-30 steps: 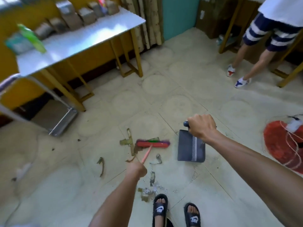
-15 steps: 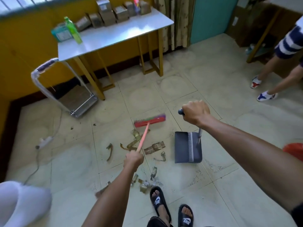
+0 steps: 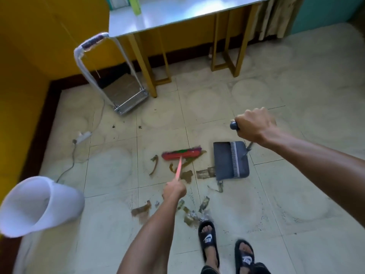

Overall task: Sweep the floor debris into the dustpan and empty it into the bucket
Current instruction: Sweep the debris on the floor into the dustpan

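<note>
My left hand [image 3: 174, 189] grips the pink handle of a broom whose red head [image 3: 181, 154] rests on the floor among brown debris scraps [image 3: 186, 175]. My right hand [image 3: 254, 126] holds the long handle of a dark grey dustpan [image 3: 230, 161], which sits flat on the tiles just right of the broom head, its open edge facing the scraps. More debris [image 3: 189, 214] lies near my feet. A white bucket [image 3: 37, 204] stands at the lower left.
A metal-topped table [image 3: 177, 14] with yellow legs stands against the yellow wall. A folded hand trolley [image 3: 120, 91] leans beside it. A power strip and cable [image 3: 82, 135] lie on the floor at the left. My sandalled feet [image 3: 227, 244] are at the bottom.
The view has swung left and down, bringing the white bucket into sight and losing the other person. The broom head has come closer to the dustpan, over the scraps.
</note>
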### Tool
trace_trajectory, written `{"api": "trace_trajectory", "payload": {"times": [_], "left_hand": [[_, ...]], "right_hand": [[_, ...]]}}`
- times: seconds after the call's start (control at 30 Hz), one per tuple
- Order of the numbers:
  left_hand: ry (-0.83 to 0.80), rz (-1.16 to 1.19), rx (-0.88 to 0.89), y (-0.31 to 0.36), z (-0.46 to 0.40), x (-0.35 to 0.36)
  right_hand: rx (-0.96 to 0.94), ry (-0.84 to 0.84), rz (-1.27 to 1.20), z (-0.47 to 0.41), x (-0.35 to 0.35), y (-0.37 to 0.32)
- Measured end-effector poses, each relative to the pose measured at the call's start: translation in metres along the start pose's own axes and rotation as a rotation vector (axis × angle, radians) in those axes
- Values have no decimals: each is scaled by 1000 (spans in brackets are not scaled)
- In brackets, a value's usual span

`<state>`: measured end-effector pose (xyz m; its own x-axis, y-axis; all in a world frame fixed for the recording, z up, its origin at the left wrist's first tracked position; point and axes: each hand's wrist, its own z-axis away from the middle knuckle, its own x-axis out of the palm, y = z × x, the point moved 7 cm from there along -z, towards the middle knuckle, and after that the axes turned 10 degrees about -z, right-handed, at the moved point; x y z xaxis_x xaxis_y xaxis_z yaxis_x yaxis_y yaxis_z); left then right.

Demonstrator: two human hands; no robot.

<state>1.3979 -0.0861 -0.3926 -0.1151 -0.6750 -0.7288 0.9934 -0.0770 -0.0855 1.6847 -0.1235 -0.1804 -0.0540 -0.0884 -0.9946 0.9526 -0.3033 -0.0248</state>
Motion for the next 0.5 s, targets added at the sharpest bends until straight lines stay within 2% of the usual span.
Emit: {"api": "trace_trajectory", "payload": {"times": [0.23, 0.4, 0.5], "left_hand": [[-62, -3, 11, 7, 49, 33], [-78, 151, -87, 15, 110, 50], [-99, 361, -197, 20, 145, 55]], "right_hand": [[-100, 17, 11, -15, -25, -6], [-216, 65, 33, -18, -42, 13], [-285, 88, 5, -14, -49, 26]]}}
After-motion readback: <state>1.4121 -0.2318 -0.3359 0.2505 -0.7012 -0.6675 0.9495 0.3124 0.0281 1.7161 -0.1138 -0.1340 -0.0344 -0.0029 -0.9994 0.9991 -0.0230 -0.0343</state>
